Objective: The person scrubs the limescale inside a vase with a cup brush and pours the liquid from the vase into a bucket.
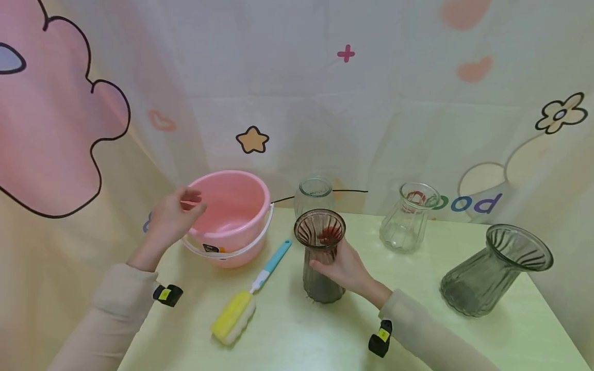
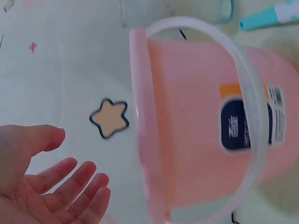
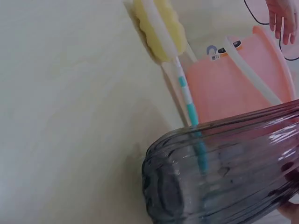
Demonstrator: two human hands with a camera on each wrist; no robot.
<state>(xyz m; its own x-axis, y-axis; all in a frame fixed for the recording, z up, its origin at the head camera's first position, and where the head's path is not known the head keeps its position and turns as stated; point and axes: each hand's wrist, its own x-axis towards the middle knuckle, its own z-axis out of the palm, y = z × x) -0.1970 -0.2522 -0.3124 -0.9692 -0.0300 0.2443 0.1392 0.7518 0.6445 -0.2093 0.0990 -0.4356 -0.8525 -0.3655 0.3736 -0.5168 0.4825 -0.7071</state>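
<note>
My right hand (image 1: pixel 345 265) grips a dark ribbed glass vase (image 1: pixel 325 278), fingers around its far side and thumb across the front. The vase stands nearly upright in the middle of the head view; whether its base touches the table is unclear. In the right wrist view the vase's ribbed side (image 3: pixel 224 163) fills the lower right. My left hand (image 1: pixel 172 216) hovers by the left rim of a pink bucket (image 1: pixel 241 252), holding nothing. Its fingers are loosely bent and apart from the thumb, as the left wrist view shows. A yellow-and-white sponge brush (image 1: pixel 236 314) with a blue handle lies between the hands.
Behind the held vase stands a clear glass jar (image 1: pixel 315 193). To the right are a clear vase (image 1: pixel 403 232) and a tilted grey ribbed vase (image 1: pixel 478 283) near the table's right edge. A printed curtain (image 1: pixel 287 77) hangs along the back of the table (image 1: pixel 287 340).
</note>
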